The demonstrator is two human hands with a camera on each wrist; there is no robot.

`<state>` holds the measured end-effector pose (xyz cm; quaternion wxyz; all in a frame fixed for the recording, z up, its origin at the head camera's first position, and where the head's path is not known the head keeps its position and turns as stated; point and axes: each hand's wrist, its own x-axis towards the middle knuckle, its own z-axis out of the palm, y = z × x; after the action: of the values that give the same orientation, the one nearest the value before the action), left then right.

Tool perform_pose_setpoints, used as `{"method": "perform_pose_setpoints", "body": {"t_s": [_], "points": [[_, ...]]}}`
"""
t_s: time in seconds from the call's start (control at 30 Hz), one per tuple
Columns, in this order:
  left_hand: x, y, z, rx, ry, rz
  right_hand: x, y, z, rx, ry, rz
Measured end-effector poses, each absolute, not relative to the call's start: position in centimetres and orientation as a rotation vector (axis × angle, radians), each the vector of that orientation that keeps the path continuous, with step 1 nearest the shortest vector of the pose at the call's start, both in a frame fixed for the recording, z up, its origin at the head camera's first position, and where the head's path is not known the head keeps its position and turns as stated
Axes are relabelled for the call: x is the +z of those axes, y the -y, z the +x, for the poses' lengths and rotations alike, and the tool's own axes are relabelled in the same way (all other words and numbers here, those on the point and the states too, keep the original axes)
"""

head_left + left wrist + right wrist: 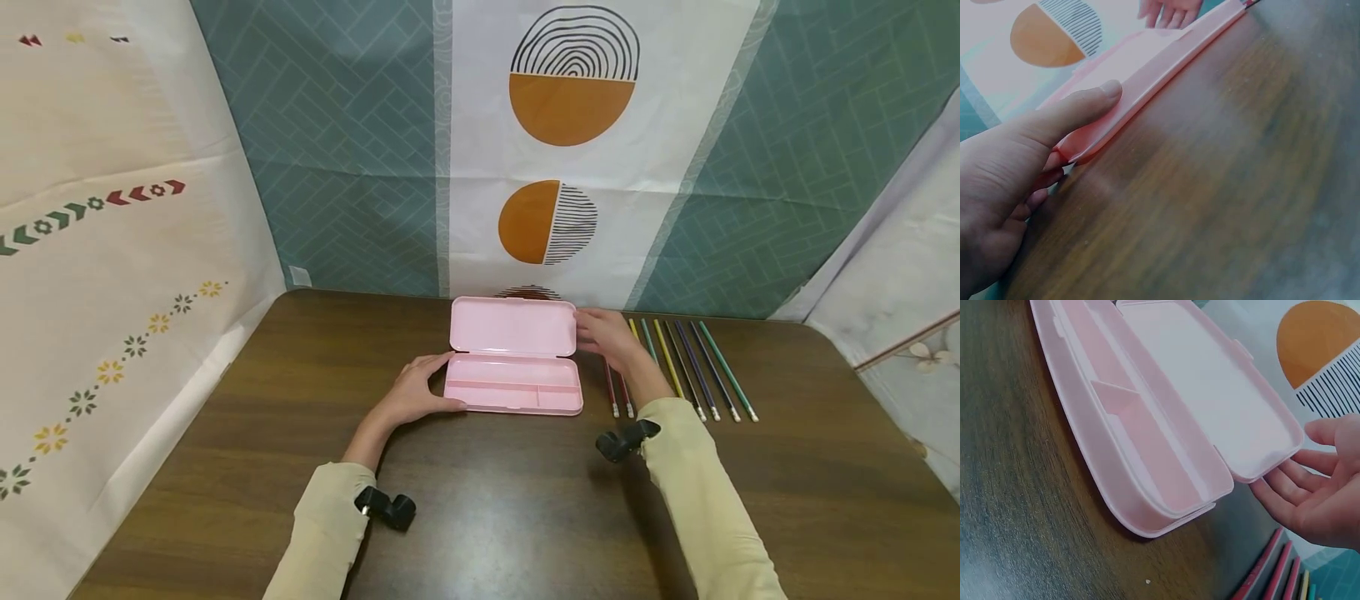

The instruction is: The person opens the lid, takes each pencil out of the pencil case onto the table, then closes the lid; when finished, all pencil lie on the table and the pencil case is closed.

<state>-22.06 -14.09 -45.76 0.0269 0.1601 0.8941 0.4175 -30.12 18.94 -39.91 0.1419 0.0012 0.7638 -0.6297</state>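
Note:
A pink pencil case (512,384) lies on the table with its lid (513,326) raised at the back. Inside, thin walls divide the tray, and no contents show in its compartments (1160,456). My left hand (414,392) grips the case's left end, its thumb (1088,109) on the front side and its other fingers around the far corner. At the lid's right end is my right hand (609,337), fingers loosely extended and touching the lid from behind. Its thumb (1322,431) stays just off the lid's corner.
Several pencils (708,367) lie side by side to the right of the case, some partly hidden by my right forearm. The brown wooden table (495,508) ends at a patterned cloth (352,150) hanging behind it. Each wrist bears a black camera mount (386,508).

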Motion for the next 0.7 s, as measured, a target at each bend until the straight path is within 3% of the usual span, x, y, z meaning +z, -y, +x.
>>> {"method": "perform_pose_setpoints", "body": {"t_s": [0.4, 0.7], "points": [[-45.6, 14.2, -22.1, 1.27, -2.763, 0.473, -38.5, -18.9, -29.2, -1.814, -2.236, -0.047], [-45.8, 14.0, -22.2, 1.275, -2.755, 0.459, -39.1, -20.7, -26.7, -1.675, -2.344, -0.331]]}}
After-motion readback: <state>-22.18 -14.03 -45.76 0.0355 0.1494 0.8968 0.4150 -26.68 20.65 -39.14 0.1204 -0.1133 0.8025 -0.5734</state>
